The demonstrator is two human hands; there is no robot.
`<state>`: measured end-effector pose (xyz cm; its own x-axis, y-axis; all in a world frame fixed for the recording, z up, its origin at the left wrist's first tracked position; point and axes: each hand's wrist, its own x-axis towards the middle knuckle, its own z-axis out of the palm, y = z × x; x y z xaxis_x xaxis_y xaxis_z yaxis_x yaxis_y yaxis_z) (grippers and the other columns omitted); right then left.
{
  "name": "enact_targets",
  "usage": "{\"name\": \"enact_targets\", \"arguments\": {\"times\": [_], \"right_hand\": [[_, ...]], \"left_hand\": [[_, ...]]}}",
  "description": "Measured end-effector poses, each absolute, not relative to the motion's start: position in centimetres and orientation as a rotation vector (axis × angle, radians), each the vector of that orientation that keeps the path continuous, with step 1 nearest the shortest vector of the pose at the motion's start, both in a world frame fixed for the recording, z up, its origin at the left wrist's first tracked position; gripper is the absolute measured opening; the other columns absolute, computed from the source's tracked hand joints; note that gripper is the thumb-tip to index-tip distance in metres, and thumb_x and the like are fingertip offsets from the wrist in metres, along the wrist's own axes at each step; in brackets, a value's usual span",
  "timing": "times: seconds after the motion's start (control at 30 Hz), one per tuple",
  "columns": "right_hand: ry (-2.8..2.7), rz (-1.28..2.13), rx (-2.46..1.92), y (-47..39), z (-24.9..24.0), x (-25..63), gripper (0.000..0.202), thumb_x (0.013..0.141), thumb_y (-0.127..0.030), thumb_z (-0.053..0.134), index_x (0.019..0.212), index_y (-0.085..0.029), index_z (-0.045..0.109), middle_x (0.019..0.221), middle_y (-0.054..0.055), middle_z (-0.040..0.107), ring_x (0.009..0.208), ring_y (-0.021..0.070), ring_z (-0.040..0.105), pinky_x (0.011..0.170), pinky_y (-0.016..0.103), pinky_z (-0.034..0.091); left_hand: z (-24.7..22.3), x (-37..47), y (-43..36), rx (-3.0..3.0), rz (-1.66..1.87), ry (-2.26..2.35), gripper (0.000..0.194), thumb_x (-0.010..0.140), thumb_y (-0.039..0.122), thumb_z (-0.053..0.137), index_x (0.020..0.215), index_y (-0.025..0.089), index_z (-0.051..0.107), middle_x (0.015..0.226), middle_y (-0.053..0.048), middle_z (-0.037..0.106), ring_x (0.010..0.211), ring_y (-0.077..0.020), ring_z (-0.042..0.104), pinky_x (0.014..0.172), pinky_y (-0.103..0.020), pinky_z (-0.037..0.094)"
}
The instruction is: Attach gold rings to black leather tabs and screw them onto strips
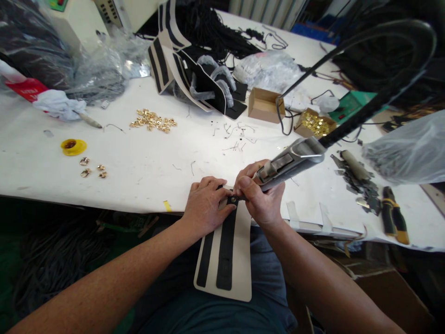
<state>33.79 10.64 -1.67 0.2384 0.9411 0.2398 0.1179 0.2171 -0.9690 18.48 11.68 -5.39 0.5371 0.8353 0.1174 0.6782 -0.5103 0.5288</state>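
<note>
My right hand (262,199) grips a silver power screwdriver (292,160), which slants down to the left with its black cord or hose looping up to the right. Its tip meets a small metal fitting (233,199) on a black strip of a beige panel (241,250). The panel hangs from the table edge over my lap and bears two black strips. On its upper end, my left hand (206,204) presses down, thumb and fingertips closed about the strip beside the fitting. What exactly lies under the left fingers is hidden.
Gold fittings (153,120) lie piled at back left, with several loose ones near a yellow spool (73,146). Behind are folded striped panels (167,60) and a cardboard box (266,104). Black-and-yellow pliers (394,215) and dark metal pieces (368,195) lie right.
</note>
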Motion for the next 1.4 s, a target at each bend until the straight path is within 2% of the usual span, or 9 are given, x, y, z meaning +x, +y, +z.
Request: {"name": "enact_targets", "arguments": {"times": [0.4,0.67,0.93,1.13,1.27,1.4], "right_hand": [[-1.258,0.891,-1.065,10.8,-2.4,34.3,0.032,0.082,-0.044,0.078,0.074,-0.024,0.054,0.060,-0.005,0.053,0.053,0.0136,0.053,0.050,0.030,0.051],[-1.178,0.881,-1.140,11.1,-2.9,34.2,0.025,0.082,-0.036,0.072,0.074,-0.024,0.051,0.057,-0.006,0.050,0.051,0.0121,0.049,0.048,0.027,0.046],[-1.147,0.851,-1.163,10.1,-2.4,34.1,0.037,0.086,-0.050,0.073,0.072,-0.023,0.052,0.059,-0.004,0.053,0.052,0.0121,0.049,0.051,0.027,0.044],[-1.194,0.855,-1.164,10.3,-2.4,35.0,0.051,0.086,-0.065,0.071,0.066,-0.020,0.057,0.059,0.000,0.058,0.055,0.0140,0.054,0.054,0.027,0.044],[-1.133,0.905,-1.102,10.4,-2.1,35.1,0.053,0.085,-0.068,0.071,0.067,-0.020,0.059,0.059,0.001,0.060,0.055,0.0152,0.058,0.053,0.027,0.046],[-1.078,0.938,-1.069,10.3,-0.5,35.7,0.055,0.084,-0.072,0.069,0.068,-0.021,0.059,0.059,0.000,0.059,0.052,0.0151,0.057,0.049,0.027,0.044]], "left_hand": [[-5.3,18.7,11.6,2.355,0.497,1.249,0.025,0.092,0.046,0.073,0.113,0.032,0.075,0.137,-0.003,0.069,0.132,-0.0324,0.053,0.099,-0.053,0.045],[-5.2,18.7,11.5,2.347,0.477,1.249,0.027,0.087,0.041,0.080,0.112,0.031,0.076,0.139,-0.002,0.068,0.133,-0.0317,0.052,0.100,-0.051,0.044],[-4.6,19.0,11.0,2.357,0.477,1.284,0.027,0.086,0.040,0.081,0.112,0.033,0.076,0.135,-0.004,0.069,0.132,-0.0327,0.054,0.099,-0.052,0.046],[-4.2,19.3,10.6,2.352,0.468,1.344,0.047,0.087,0.039,0.079,0.131,0.028,0.065,0.139,-0.006,0.068,0.132,-0.0327,0.055,0.101,-0.052,0.046],[-4.1,19.4,10.9,2.350,0.449,1.355,0.052,0.085,0.042,0.080,0.131,0.025,0.065,0.139,-0.008,0.068,0.131,-0.0349,0.055,0.102,-0.053,0.046],[-3.9,19.6,11.8,2.321,0.401,1.342,0.062,0.079,0.046,0.085,0.133,0.022,0.066,0.128,-0.010,0.070,0.125,-0.0353,0.057,0.106,-0.050,0.046]]}}
